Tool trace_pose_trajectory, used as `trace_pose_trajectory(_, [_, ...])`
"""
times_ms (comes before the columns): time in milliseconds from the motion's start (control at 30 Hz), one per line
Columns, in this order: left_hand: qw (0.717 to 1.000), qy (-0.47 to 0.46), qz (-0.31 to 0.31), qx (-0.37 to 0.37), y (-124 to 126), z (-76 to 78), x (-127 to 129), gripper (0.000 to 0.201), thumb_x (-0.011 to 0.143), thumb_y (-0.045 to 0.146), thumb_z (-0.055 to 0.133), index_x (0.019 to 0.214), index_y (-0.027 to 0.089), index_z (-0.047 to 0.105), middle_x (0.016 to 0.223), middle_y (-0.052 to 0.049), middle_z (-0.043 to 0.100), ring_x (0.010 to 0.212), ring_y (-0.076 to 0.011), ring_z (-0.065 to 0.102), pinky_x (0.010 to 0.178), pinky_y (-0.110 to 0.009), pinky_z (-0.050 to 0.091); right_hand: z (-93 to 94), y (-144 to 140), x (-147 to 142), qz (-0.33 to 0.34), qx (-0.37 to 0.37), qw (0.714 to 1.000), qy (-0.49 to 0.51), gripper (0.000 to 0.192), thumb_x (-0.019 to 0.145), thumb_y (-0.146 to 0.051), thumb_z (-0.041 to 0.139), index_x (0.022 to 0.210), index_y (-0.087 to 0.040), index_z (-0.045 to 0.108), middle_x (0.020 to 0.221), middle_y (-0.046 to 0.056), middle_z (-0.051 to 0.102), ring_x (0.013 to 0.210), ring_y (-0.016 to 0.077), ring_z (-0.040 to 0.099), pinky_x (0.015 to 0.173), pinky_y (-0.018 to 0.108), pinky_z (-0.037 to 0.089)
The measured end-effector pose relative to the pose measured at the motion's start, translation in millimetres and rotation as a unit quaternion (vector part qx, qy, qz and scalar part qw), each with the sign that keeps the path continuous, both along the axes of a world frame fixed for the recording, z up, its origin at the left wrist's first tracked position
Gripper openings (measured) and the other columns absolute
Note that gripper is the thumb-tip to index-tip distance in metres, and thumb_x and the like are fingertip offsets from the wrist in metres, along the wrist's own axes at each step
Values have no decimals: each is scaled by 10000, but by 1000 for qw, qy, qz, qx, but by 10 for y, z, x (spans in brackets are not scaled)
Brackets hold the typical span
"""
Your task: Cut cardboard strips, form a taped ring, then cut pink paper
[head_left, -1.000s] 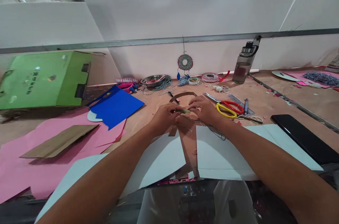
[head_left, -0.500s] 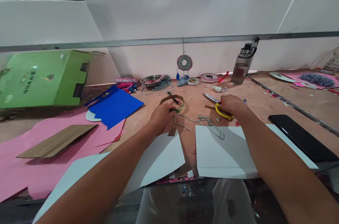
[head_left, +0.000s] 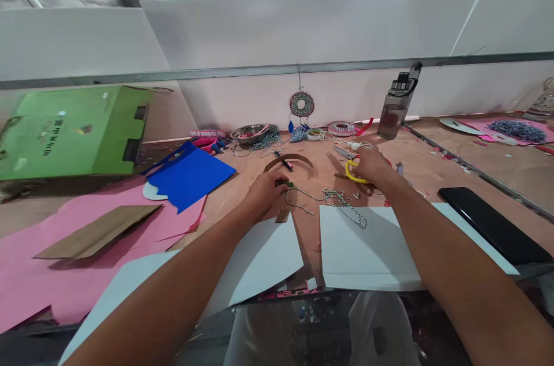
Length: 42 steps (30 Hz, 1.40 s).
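Observation:
My left hand [head_left: 267, 191] is closed in a pinch on the dark green end of a braided cord [head_left: 335, 197], whose loose loops trail to the right over the table and a white sheet. Just beyond those fingers, a narrow brown strip [head_left: 288, 157] stands on edge in an open arc; whether the hand touches it I cannot tell. A black pen-like stick [head_left: 285, 164] lies inside the arc. My right hand [head_left: 373, 167] is closed around scissors with yellow handles [head_left: 355, 174], blades pointing up and left. A thin brown stick [head_left: 341, 175] lies beside the scissors.
White sheets [head_left: 367, 250] lie nearest me, a black phone [head_left: 489, 221] at right. On the left are blue sheet [head_left: 194, 172], pink sheets [head_left: 99, 285], a folded brown piece [head_left: 99, 230] and a green box [head_left: 69, 129]. A metal bowl [head_left: 249, 134], hanging woven ring [head_left: 302, 104] and water bottle [head_left: 396, 106] stand behind.
The brown strip, bent into a ring before, has sprung out into an open arc. My right hand and the scissors have shifted slightly up and left.

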<state>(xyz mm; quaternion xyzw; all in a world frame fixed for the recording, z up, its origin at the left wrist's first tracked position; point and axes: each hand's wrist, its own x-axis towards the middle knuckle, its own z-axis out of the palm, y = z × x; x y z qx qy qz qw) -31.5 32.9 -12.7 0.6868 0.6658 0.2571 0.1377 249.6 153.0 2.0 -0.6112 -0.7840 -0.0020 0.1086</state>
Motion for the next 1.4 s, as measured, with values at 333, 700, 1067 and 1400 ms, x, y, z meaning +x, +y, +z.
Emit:
trace_pose_trajectory(333, [980,-186,-10,73,67,-27,-60,117,719,202,642,782,195,741,774,-51,711,734,-203,606,598,-264,430,-32,-131,-223,170,193,932,254,555,735,-94,522,1280,-199,538,1085,128,632,958,270,587,850,425,495])
trace_pose_trajectory(700, [872,-474,-50,109,168,59,-238,300,699,415,757,850,162,698,750,-38,646,612,-111,527,524,-220,420,12,-542,-547,305,65,913,263,540,728,-265,660,1228,-206,467,1064,97,509,907,222,513,825,391,479])
trace_pose_trajectory(1067, [811,-563,-112,112,88,120,-208,193,730,314,743,801,171,634,735,-18,607,669,-124,553,600,-244,474,-94,-575,-666,286,116,902,302,365,731,-279,691,1066,-217,560,950,60,553,831,199,515,751,345,466])
trace_pose_trajectory(1400, [768,-618,-151,70,-74,275,-63,224,735,360,711,776,185,577,686,-28,534,617,-132,479,524,-243,414,-75,-97,-413,105,109,701,697,489,654,-313,717,1032,-279,407,794,-48,512,649,121,534,573,267,490])
